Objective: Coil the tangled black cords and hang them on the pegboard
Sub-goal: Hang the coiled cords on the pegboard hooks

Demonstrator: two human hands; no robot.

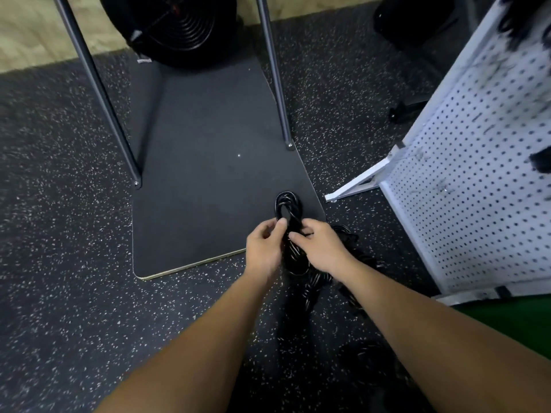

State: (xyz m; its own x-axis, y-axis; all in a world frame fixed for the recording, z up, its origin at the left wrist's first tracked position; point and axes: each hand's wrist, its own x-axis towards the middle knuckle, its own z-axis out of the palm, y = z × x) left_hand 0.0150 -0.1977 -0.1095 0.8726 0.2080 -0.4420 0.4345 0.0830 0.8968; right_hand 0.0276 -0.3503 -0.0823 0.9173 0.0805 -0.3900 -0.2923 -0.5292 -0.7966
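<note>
Just past the near right corner of the dark floor mat (208, 162), both hands meet over a coiled black cord (287, 204); the left hand (264, 244) curls its fingers round the bundle from the 9 o'clock side, thumb and forefinger pinching a strand near the coil's middle; the right hand (320, 247) grips the same bundle from the 3 o'clock side, thumb laid across the wraps; neither hand is spread. One loop of the coil stands out beyond the fingertips toward 12 o'clock, over the mat; the lower part of the coil hangs between the wrists toward 6 o'clock.

Below and to the right of the hands, at about 5 o'clock, a loose tangle of black cords (343, 281) lies on the speckled rubber floor (59, 263), partly hidden under the right forearm; where 1 cord ends and the next begins I cannot tell.

The white pegboard (465, 174) stands at 3 o'clock on a white angled foot (357, 183); dark shapes hang at its upper and right edges, too blurred to identify. 2 dark metal legs (275, 79) rise from the mat toward 11 and 12 o'clock; a round black fan (179, 28) sits at 12 o'clock beyond the mat.
</note>
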